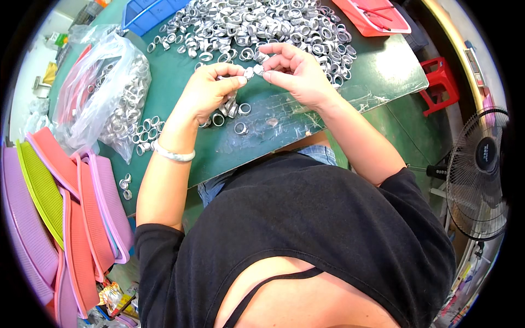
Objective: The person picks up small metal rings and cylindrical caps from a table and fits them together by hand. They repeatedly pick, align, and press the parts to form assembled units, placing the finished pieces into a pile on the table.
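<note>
- Left hand (210,87) pinches a small silver ring (249,72) above the green table (180,82).
- Right hand (295,74) grips a second ring piece (258,69), touching the first.
- Risk, I'd say: a fingertip slip drops either into the loose rings (229,112) below, mixing them.

Position: head-worn fisheye camera, above the person's chest.
Facing: steeply down onto the green-covered desk (180,65).
Nearness: close, desk within arm's reach.
</note>
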Demonstrator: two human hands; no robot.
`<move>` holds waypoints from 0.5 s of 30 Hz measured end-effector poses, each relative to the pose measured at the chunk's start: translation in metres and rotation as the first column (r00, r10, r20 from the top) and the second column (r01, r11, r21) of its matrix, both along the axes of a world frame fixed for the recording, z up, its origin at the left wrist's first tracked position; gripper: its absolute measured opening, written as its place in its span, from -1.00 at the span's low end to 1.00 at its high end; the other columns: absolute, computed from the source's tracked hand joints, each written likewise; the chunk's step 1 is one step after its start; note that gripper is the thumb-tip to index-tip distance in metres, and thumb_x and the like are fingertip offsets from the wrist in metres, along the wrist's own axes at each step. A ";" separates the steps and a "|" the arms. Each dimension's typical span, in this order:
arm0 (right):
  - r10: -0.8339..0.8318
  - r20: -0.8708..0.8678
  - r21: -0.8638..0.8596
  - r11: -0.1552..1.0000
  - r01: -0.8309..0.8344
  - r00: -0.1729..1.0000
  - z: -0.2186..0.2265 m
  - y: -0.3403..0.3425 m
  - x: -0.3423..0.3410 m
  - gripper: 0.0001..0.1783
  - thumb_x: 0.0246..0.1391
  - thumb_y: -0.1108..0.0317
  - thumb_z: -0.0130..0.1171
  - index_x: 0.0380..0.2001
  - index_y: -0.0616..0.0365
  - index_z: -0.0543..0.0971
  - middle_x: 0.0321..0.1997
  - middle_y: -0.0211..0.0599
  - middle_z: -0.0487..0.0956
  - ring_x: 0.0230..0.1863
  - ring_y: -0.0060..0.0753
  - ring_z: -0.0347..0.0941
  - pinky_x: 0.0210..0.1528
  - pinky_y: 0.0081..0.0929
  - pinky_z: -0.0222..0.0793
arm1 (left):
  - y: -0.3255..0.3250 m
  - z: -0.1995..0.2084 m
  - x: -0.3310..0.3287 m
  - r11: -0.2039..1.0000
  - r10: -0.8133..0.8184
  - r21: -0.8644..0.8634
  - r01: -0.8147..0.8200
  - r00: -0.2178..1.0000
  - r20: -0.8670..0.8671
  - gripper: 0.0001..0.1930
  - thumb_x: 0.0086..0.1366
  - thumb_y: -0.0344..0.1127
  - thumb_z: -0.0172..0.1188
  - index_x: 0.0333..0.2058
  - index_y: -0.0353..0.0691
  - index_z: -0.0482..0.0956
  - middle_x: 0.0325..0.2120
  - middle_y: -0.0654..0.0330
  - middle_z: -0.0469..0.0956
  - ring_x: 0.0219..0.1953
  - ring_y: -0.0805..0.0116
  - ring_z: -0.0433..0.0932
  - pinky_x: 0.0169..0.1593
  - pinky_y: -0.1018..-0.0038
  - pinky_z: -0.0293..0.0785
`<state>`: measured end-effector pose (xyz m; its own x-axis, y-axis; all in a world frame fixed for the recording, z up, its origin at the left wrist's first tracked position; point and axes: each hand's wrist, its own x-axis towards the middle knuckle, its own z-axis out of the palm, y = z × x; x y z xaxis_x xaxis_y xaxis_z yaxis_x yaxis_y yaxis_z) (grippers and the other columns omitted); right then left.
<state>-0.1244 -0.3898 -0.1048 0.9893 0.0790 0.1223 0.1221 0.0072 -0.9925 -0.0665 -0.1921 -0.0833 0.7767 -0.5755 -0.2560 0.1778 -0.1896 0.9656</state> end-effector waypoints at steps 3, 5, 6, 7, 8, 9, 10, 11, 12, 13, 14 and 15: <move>0.025 0.036 0.088 0.996 -0.029 0.999 0.004 -0.001 -0.002 -0.51 -0.01 0.55 0.15 0.04 0.20 0.35 -0.31 -0.46 0.51 -0.27 -0.71 0.40 -0.18 -0.74 0.29 | 0.005 0.001 -0.005 0.988 0.019 -0.148 -0.040 0.989 -0.146 -0.88 0.16 -0.40 0.21 -0.31 -0.21 0.55 -0.58 0.36 0.48 -0.59 0.66 0.36 -0.56 0.77 0.17; 0.031 0.058 0.134 0.990 -0.038 0.998 0.008 0.001 -0.005 -0.51 -0.01 0.55 0.14 0.05 0.20 0.35 -0.31 -0.45 0.52 -0.27 -0.71 0.40 -0.19 -0.74 0.29 | 0.009 -0.002 -0.004 0.975 -0.016 -0.221 -0.026 0.982 -0.186 -0.87 0.17 -0.40 0.19 -0.28 -0.22 0.53 -0.48 0.30 0.51 -0.54 0.61 0.40 -0.55 0.75 0.22; 0.023 0.070 0.126 0.992 -0.032 0.997 0.009 0.002 -0.005 -0.52 -0.02 0.53 0.15 0.03 0.20 0.36 -0.33 -0.46 0.52 -0.28 -0.71 0.39 -0.20 -0.72 0.29 | 0.009 -0.002 -0.005 0.969 -0.017 -0.246 -0.033 0.980 -0.200 -0.86 0.17 -0.41 0.18 -0.27 -0.22 0.52 -0.45 0.29 0.52 -0.52 0.60 0.41 -0.55 0.75 0.23; 0.015 0.081 0.117 0.993 -0.024 0.997 0.010 0.003 -0.006 -0.52 -0.03 0.51 0.15 0.02 0.21 0.37 -0.34 -0.47 0.53 -0.30 -0.72 0.39 -0.21 -0.70 0.29 | 0.009 -0.002 -0.007 0.962 -0.020 -0.272 -0.040 0.976 -0.215 -0.86 0.18 -0.43 0.17 -0.26 -0.22 0.52 -0.42 0.27 0.52 -0.51 0.59 0.42 -0.55 0.74 0.25; 0.007 0.092 0.108 0.994 -0.017 0.996 0.011 0.003 -0.007 -0.53 -0.05 0.49 0.16 0.01 0.21 0.38 -0.36 -0.48 0.53 -0.31 -0.72 0.39 -0.22 -0.68 0.29 | 0.009 -0.001 -0.009 0.957 -0.015 -0.287 -0.050 0.976 -0.219 -0.86 0.19 -0.40 0.16 -0.25 -0.22 0.51 -0.40 0.26 0.53 -0.50 0.57 0.43 -0.54 0.73 0.27; 0.012 0.100 0.088 0.996 -0.021 0.995 0.012 0.004 -0.008 -0.52 -0.03 0.51 0.14 0.03 0.21 0.37 -0.34 -0.47 0.52 -0.30 -0.71 0.39 -0.21 -0.69 0.29 | 0.009 -0.001 -0.010 0.952 -0.010 -0.301 -0.059 0.975 -0.223 -0.86 0.20 -0.38 0.15 -0.25 -0.22 0.51 -0.38 0.25 0.53 -0.48 0.55 0.44 -0.54 0.72 0.29; 0.016 0.109 0.068 0.997 -0.024 0.994 0.013 0.004 -0.009 -0.52 -0.01 0.54 0.13 0.04 0.21 0.35 -0.33 -0.46 0.52 -0.28 -0.71 0.39 -0.20 -0.70 0.29 | 0.008 -0.001 -0.012 0.946 -0.006 -0.316 -0.068 0.974 -0.227 -0.85 0.22 -0.35 0.14 -0.24 -0.23 0.50 -0.36 0.24 0.53 -0.47 0.53 0.46 -0.54 0.72 0.30; 0.021 0.117 0.048 0.998 -0.027 0.993 0.013 0.004 -0.010 -0.51 0.01 0.56 0.11 0.06 0.20 0.33 -0.32 -0.46 0.51 -0.27 -0.71 0.39 -0.19 -0.72 0.29 | 0.006 0.003 -0.015 0.936 0.008 -0.337 -0.102 0.964 -0.267 -0.85 0.22 -0.32 0.14 -0.26 -0.22 0.49 -0.38 0.24 0.53 -0.48 0.52 0.47 -0.55 0.70 0.33; 0.032 0.147 0.029 0.999 -0.037 0.989 0.013 0.005 -0.010 -0.51 0.01 0.56 0.11 0.07 0.20 0.33 -0.32 -0.45 0.51 -0.27 -0.70 0.39 -0.19 -0.71 0.29 | 0.003 0.009 -0.018 0.925 0.021 -0.356 -0.136 0.951 -0.308 -0.84 0.23 -0.28 0.14 -0.27 -0.21 0.48 -0.40 0.24 0.53 -0.48 0.51 0.49 -0.55 0.69 0.35; 0.045 0.175 0.010 0.999 -0.047 0.983 0.013 0.008 -0.011 -0.51 0.01 0.56 0.10 0.07 0.21 0.32 -0.32 -0.45 0.51 -0.28 -0.70 0.40 -0.19 -0.71 0.29 | 0.001 0.012 -0.021 0.912 0.033 -0.372 -0.171 0.936 -0.349 -0.82 0.23 -0.25 0.14 -0.29 -0.21 0.47 -0.42 0.24 0.52 -0.49 0.50 0.50 -0.56 0.68 0.37; 0.057 0.203 -0.010 0.998 -0.057 0.977 0.012 0.010 -0.011 -0.51 0.02 0.57 0.10 0.07 0.21 0.32 -0.32 -0.44 0.51 -0.28 -0.70 0.40 -0.19 -0.70 0.30 | 0.000 0.007 -0.022 0.905 0.050 -0.375 -0.200 0.926 -0.373 -0.79 0.26 -0.18 0.10 -0.30 -0.19 0.44 -0.42 0.22 0.53 -0.46 0.45 0.54 -0.57 0.65 0.41; 0.081 0.211 -0.018 0.997 -0.079 0.974 0.014 0.013 -0.013 -0.50 0.02 0.57 0.09 0.08 0.21 0.32 -0.32 -0.43 0.52 -0.28 -0.69 0.41 -0.19 -0.69 0.30 | -0.002 0.006 -0.023 0.898 0.039 -0.386 -0.212 0.911 -0.411 -0.79 0.26 -0.17 0.10 -0.30 -0.19 0.44 -0.42 0.22 0.53 -0.47 0.45 0.53 -0.57 0.66 0.41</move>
<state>-0.1369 -0.3772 -0.0904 0.9315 0.1587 0.3272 0.3289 0.0161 -0.9442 -0.0899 -0.1945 -0.0774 0.7387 -0.5990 -0.3091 0.5445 0.2601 0.7974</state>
